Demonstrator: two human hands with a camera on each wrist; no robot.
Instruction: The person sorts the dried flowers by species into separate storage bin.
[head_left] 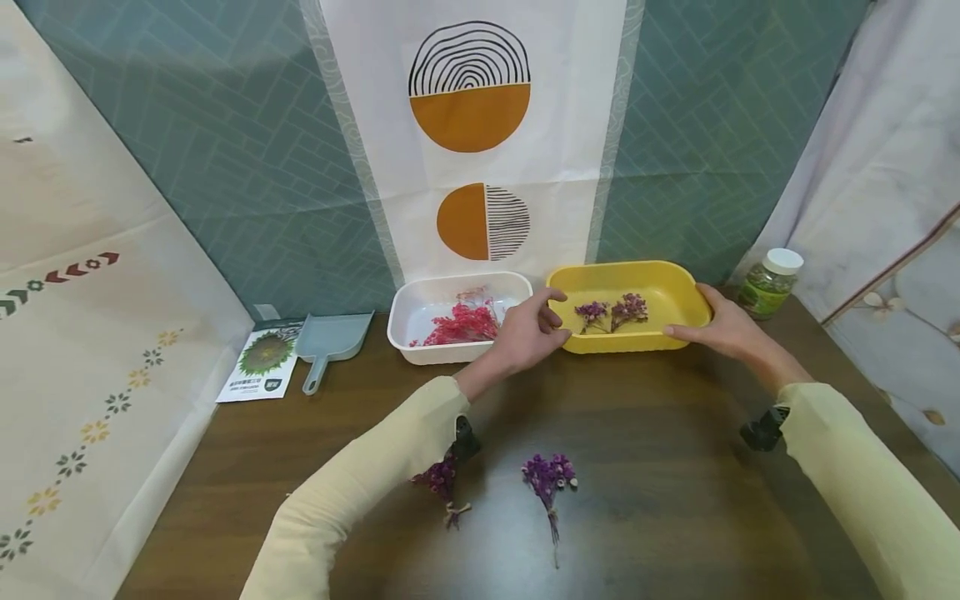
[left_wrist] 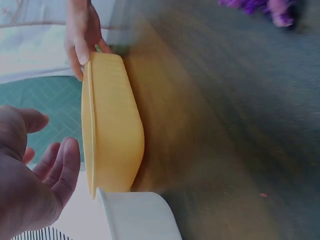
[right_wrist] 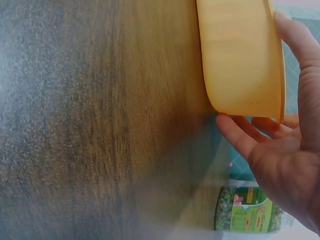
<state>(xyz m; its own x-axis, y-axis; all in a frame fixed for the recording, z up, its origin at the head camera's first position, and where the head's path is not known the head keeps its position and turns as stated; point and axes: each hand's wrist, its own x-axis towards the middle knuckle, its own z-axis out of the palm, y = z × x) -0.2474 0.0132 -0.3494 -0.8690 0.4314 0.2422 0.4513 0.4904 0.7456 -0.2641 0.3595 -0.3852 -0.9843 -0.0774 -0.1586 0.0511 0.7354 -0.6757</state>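
A yellow tray [head_left: 675,287] with purple dried flowers [head_left: 628,310] inside stands at the back of the table. My right hand [head_left: 723,325] holds its right end, thumb at the front rim and fingers around the end wall, as the right wrist view shows. Over the tray's left end hovers my left hand [head_left: 528,329], fingers loosely bent with a gap between them and the thumb. In the left wrist view that hand [left_wrist: 37,175] is beside the tray's rim with nothing in it. A white tray [head_left: 442,356] with pink dried flowers [head_left: 461,325] adjoins the yellow one.
Two purple dried bunches lie on the front table: one bunch [head_left: 550,479] in the middle, another [head_left: 442,479] partly under the left sleeve. A lidded jar [head_left: 768,283] stands at the right. A grey dustpan [head_left: 333,337] and a sunflower seed packet [head_left: 258,362] lie left.
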